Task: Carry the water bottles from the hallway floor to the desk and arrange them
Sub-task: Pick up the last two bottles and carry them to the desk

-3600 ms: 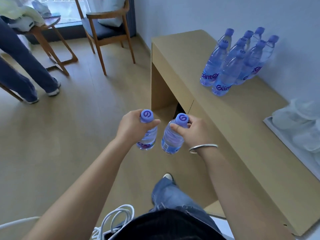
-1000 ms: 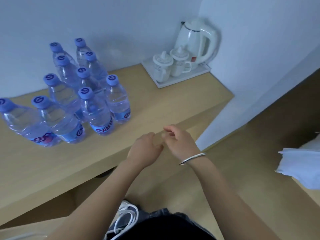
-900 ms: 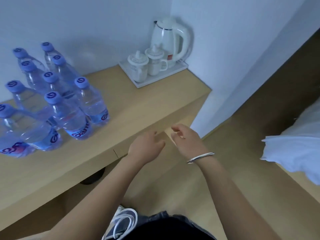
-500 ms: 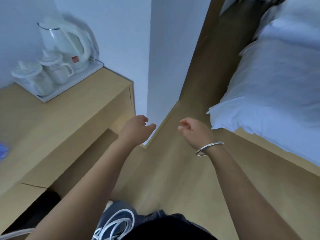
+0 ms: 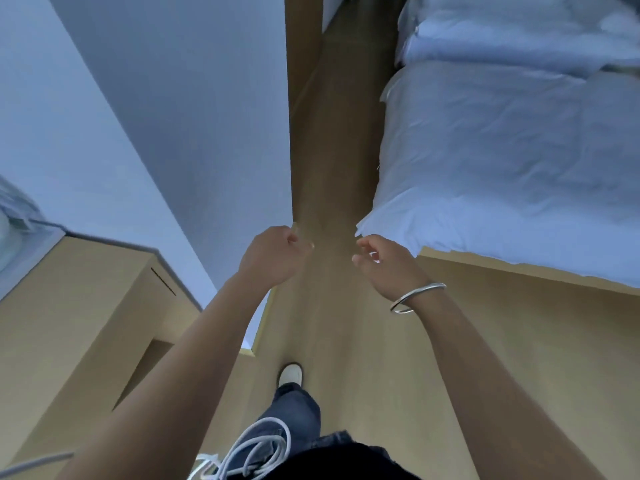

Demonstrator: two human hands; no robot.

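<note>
Two bare hands are hanging out in front of the person at about the same height, a gap of floor showing between them, and neither is grasping anything. Left hand (image 5: 273, 258) is showing its back to the camera with the fingers loosely curled under. Right hand (image 5: 382, 263) is turned a little inward, its fingers (image 5: 363, 245) relaxed and slightly bent, and a silver bangle (image 5: 417, 296) is circling the wrist just behind it.

Below the arms, a leg in blue jeans (image 5: 294, 414) is stretching forward, ending in a white shoe (image 5: 291, 374) resting on the wooden floor (image 5: 332, 188). A coil of white cable (image 5: 249, 452) is lying against the dark clothing at the bottom edge.

Left of the arms, the end of the wooden desk (image 5: 79, 306) is meeting a pale wall (image 5: 166, 116); a blurred white tray edge (image 5: 31, 233) is sitting on its far corner. Right of the hands, a bed with white bedding (image 5: 502, 161) is running alongside the floor passage that is leading straight ahead.

None of the water bottles are showing in this view, so I cannot tell where they are.
</note>
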